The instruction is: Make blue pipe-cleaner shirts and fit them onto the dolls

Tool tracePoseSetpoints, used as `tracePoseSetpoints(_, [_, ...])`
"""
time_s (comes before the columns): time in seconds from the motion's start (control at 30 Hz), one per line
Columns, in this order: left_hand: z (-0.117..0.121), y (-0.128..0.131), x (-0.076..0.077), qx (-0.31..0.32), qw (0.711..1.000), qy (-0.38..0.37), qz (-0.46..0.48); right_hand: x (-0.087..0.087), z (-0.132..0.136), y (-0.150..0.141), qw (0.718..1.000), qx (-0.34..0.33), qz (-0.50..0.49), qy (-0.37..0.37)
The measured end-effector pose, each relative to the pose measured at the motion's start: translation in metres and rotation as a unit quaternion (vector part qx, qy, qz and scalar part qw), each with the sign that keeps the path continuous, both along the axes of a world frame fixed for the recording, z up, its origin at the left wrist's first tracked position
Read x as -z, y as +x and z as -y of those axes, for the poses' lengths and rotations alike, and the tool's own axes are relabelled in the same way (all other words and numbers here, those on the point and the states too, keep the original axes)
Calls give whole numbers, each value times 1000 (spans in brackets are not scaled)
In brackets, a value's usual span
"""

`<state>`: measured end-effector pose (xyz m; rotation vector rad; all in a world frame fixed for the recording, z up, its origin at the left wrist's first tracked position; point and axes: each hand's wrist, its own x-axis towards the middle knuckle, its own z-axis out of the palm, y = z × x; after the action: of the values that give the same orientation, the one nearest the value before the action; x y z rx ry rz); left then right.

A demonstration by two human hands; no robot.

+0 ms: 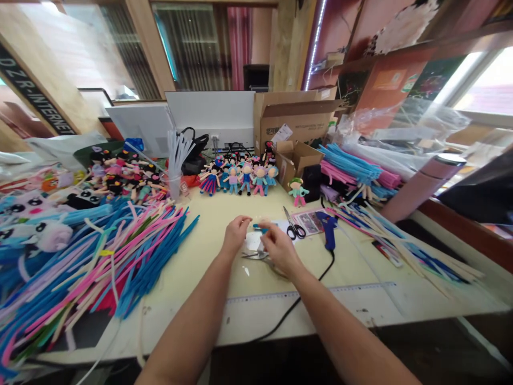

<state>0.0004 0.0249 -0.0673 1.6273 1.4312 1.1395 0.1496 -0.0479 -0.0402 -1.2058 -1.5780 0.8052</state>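
Observation:
My left hand (236,233) is closed above the table, its thumb and fingertips pinched together; what they hold, if anything, is too small to make out. Close on its right, my right hand (281,247) has its fingers bent in a pinch at a short piece of blue pipe cleaner (259,227). Below the fingers, silver scissors or pliers (253,255) lie on the table, partly hidden by the right hand. A white paper (252,243) is under the hands. Black-handled scissors (295,230) and a blue glue gun (329,231) lie to the right.
Bundles of coloured pipe cleaners (148,251) cover the left side; more strips (401,240) lie right. Small finished dolls (245,179) stand at the back by cardboard boxes (296,120). A ruler (340,290) and the glue gun's black cord (294,305) run along the front. A pink flask (425,187) leans right.

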Motion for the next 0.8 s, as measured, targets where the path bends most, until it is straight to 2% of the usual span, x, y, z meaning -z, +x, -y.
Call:
tracePoseSetpoints(0.1, [0, 0, 2, -23, 999, 31, 12, 18, 56, 26, 989, -55, 124, 52])
tracePoseSetpoints(0.2, [2, 2, -1, -37, 996, 80, 3, 29, 96, 77, 971, -17, 226, 81])
tracePoseSetpoints(0.33, [17, 19, -12, -3, 998, 54, 16, 48, 127, 159, 925, 61, 357, 118])
tracePoseSetpoints(0.43, [36, 48, -20, 78, 997, 8, 4, 54, 135, 214, 899, 105, 405, 130])
tracePoseSetpoints(0.5, [47, 76, -24, 159, 986, -34, -21, 49, 128, 243, 896, 149, 404, 108])
tracePoseSetpoints(0.53, [51, 92, -24, 204, 976, -59, -36, 43, 119, 253, 895, 183, 394, 102])
tracePoseSetpoints(0.6, [56, 125, -24, 254, 960, -105, -53, 27, 94, 268, 890, 247, 368, 106])
tracePoseSetpoints(0.7, [52, 172, -19, 248, 952, -164, -77, 3, 40, 273, 907, 285, 279, 133])
tracePoseSetpoints(0.8, [42, 206, -11, 238, 943, -222, -67, -13, -19, 266, 939, 258, 175, 144])
